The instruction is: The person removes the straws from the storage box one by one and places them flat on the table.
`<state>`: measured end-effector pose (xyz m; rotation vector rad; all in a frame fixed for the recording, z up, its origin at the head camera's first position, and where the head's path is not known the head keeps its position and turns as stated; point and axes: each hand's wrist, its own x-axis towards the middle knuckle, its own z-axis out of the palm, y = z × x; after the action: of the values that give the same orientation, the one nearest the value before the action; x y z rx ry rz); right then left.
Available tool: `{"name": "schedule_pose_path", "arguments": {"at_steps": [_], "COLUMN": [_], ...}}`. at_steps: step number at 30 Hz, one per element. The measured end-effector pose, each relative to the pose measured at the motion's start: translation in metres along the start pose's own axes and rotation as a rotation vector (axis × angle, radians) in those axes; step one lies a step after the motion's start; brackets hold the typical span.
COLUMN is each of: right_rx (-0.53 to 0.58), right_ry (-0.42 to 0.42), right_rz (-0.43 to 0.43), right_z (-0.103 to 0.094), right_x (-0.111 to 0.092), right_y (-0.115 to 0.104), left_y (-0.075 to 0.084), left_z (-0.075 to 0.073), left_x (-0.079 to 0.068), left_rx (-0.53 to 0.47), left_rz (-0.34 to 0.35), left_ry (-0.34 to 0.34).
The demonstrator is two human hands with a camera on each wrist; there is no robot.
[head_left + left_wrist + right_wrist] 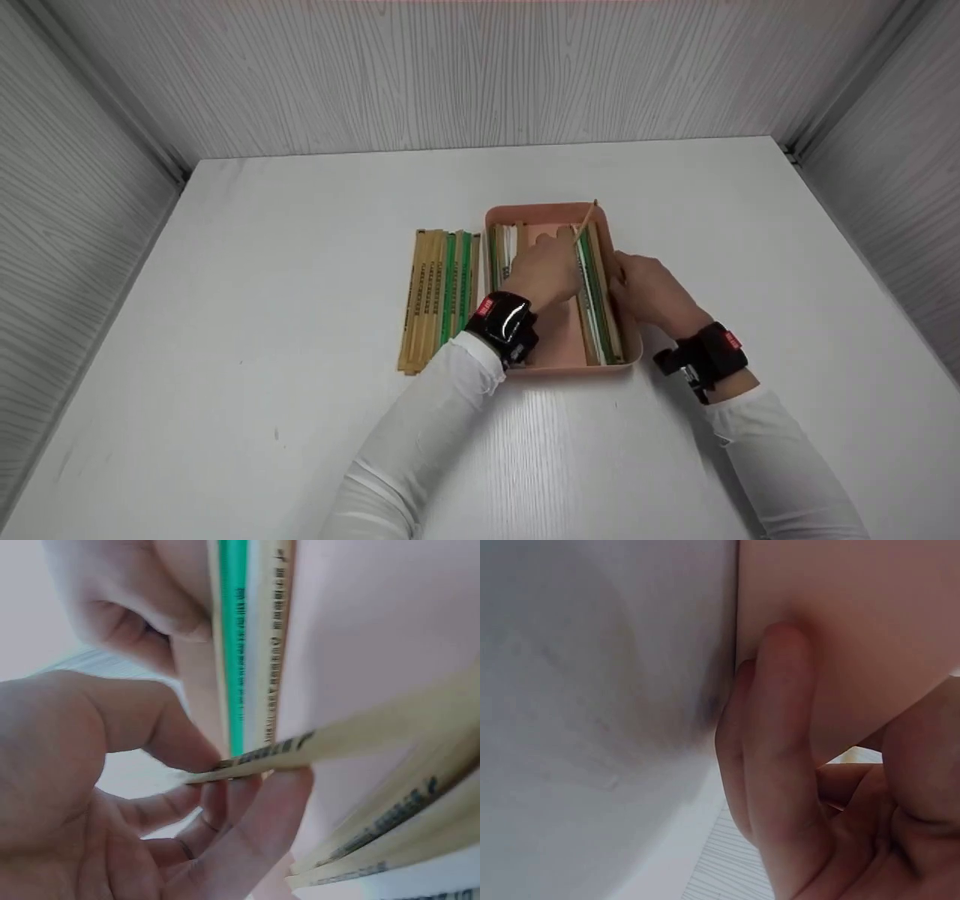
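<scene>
A pink rectangular box [559,352] stands near the middle of the table, with upright rows of thin printed strips along both long sides. Inside it, my left hand [546,268] pinches one tan strip [360,736] with dark lettering between thumb and fingers. The strip's far end leans over the right row [596,307] of tan, green and white strips. More strips [504,247] line the box's left side, partly hidden by the left hand. My right hand [651,294] grips the box's right wall, its fingers [780,720] flat along the outside.
Left of the box, a side-by-side group of tan and green strips [427,300] lies on the white table [300,420]. Pale wood-grain panels [450,75] enclose the table at the back and both sides.
</scene>
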<state>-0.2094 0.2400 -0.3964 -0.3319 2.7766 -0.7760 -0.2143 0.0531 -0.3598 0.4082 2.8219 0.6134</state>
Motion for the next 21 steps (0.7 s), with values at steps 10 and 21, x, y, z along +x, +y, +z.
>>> {"name": "schedule_pose_path", "arguments": {"at_steps": [10,21], "right_rx": [0.017,0.015], "right_ry": [0.000,0.015], "right_rz": [0.028,0.020], "right_z": [0.001,0.002], "right_x": [0.000,-0.001], "right_y": [-0.001,0.002], "left_y": [-0.019,-0.069], "left_z": [-0.035,-0.082], "left_x": [-0.026,-0.056], "left_rx": [-0.417,-0.679], "left_rz": [0.181,0.216], "left_ry": [0.083,0.132]}}
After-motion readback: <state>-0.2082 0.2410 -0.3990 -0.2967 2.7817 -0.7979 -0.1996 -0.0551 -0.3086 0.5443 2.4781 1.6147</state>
